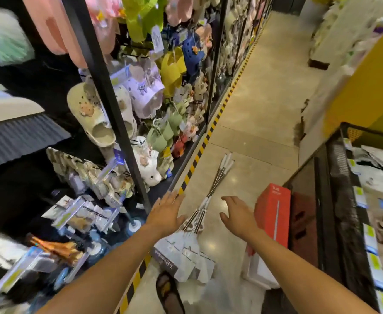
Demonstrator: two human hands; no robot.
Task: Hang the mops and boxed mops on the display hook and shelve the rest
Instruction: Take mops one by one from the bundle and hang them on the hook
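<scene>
Both hands (166,214) outstretched above mops (199,214)

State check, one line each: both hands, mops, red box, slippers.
left hand: open, next to the mops, gripping nothing
right hand: open, gripping nothing
mops: bundled, lying flat on the floor, not hung
red box: standing on end on the floor by the right rack, not hung
slippers: hanging on the left rack
</scene>
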